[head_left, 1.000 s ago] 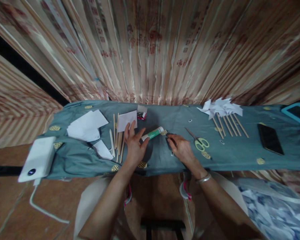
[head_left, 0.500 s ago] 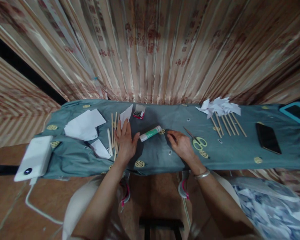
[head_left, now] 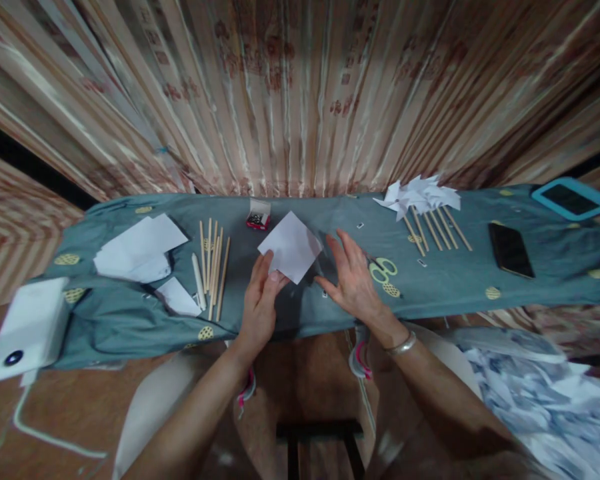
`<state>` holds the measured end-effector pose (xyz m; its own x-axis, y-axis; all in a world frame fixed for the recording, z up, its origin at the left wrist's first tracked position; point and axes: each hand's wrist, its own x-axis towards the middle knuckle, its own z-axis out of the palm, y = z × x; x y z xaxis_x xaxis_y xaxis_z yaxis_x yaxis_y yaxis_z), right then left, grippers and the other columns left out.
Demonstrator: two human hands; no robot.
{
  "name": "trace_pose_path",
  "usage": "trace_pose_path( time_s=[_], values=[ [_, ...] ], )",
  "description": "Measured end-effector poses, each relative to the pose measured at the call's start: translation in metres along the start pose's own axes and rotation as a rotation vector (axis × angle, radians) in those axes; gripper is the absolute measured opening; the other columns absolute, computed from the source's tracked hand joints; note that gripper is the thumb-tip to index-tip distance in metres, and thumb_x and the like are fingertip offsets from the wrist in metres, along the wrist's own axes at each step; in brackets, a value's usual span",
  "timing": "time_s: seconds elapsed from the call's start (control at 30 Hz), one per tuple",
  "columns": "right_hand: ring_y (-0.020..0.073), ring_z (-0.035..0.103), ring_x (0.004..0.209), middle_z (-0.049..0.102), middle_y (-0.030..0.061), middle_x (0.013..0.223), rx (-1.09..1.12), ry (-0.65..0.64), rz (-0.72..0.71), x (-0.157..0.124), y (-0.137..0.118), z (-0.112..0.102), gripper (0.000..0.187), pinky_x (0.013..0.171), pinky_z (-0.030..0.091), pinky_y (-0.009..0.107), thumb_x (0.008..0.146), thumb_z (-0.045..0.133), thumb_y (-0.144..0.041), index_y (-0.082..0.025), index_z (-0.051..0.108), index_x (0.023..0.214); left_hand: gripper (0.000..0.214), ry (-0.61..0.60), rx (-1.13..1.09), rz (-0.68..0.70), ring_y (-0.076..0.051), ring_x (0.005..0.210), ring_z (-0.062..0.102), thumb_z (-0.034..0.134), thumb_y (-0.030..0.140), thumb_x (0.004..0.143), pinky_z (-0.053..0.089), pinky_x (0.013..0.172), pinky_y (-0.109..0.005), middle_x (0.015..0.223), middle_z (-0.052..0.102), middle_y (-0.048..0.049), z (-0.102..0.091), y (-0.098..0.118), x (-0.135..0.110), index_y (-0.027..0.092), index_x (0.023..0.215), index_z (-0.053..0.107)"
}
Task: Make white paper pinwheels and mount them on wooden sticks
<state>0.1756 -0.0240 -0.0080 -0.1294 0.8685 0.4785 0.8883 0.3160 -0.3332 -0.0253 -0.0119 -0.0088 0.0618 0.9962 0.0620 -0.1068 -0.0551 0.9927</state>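
Observation:
My left hand (head_left: 260, 307) pinches the near corner of a white paper square (head_left: 291, 245) and holds it up over the middle of the teal-covered table (head_left: 130, 313). Beside the square's right edge, my right hand (head_left: 353, 280) is spread with its fingers apart, holding nothing. Several wooden sticks (head_left: 213, 263) lie to the left of my left hand. Green-handled scissors (head_left: 383, 268) rest just right of my right hand. A small red box of pins (head_left: 258, 215) stands behind the paper. The glue stick is hidden by the paper.
A stack of white paper sheets (head_left: 135, 248) lies at the left, with a white box (head_left: 27, 327) at the table's left end. Finished paper pinwheels on sticks (head_left: 423, 203) lie at the right, then a black phone (head_left: 511, 249) and a blue-cased tablet (head_left: 573, 198). Striped curtains hang behind.
My left hand took a paper square from beside the sticks and lifted it to the centre, covering the glue stick. My right hand opened and rose toward the paper.

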Motion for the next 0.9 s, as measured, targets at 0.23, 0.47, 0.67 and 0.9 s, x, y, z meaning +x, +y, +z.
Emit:
trace_pose_path(
  time_s=[0.23,0.47,0.67,0.9],
  values=[
    [0.0304,0.038,0.142,0.043,0.0209,0.149,0.054,-0.048,-0.099,-0.023,-0.002,-0.004,0.036,0.108,0.038,0.053,0.091,0.043,-0.014,-0.017,0.049,0.127,0.066,-0.062,-0.368,-0.363,-0.025,0.112,0.066,0.074,0.059,0.074,0.051,0.103,-0.045,0.142,0.055,-0.0132,0.024,-0.004,-0.026,0.019,0.125,0.062],
    [0.0273,0.047,0.134,0.053,0.0157,0.143,0.091,-0.102,-0.077,-0.039,0.004,-0.011,0.029,0.104,0.040,0.048,0.085,0.041,-0.006,-0.021,0.058,0.103,0.050,-0.169,-0.149,-0.323,-0.022,0.099,0.067,0.066,0.054,0.083,0.056,0.091,-0.040,0.132,0.057,-0.0119,0.021,-0.017,-0.039,0.019,0.118,0.066],
    [0.0272,0.052,0.128,0.058,0.0127,0.139,0.169,-0.168,0.006,-0.055,0.012,-0.011,0.031,0.105,0.040,0.049,0.081,0.043,-0.004,-0.020,0.063,0.100,0.035,-0.215,0.546,0.217,-0.022,0.103,0.059,0.065,0.028,0.085,0.051,0.093,-0.040,0.115,0.057,-0.0077,-0.003,-0.015,-0.023,0.026,0.120,0.067],
    [0.0239,0.063,0.108,0.070,0.0094,0.115,0.283,-0.217,0.020,-0.059,0.011,-0.012,0.025,0.096,0.048,0.043,0.086,0.048,-0.008,-0.020,0.067,0.095,0.021,-0.457,0.829,0.419,-0.024,0.103,0.060,0.060,0.029,0.092,0.042,0.090,-0.043,0.109,0.072,-0.0062,0.001,-0.021,-0.019,0.028,0.107,0.074]
  ],
)
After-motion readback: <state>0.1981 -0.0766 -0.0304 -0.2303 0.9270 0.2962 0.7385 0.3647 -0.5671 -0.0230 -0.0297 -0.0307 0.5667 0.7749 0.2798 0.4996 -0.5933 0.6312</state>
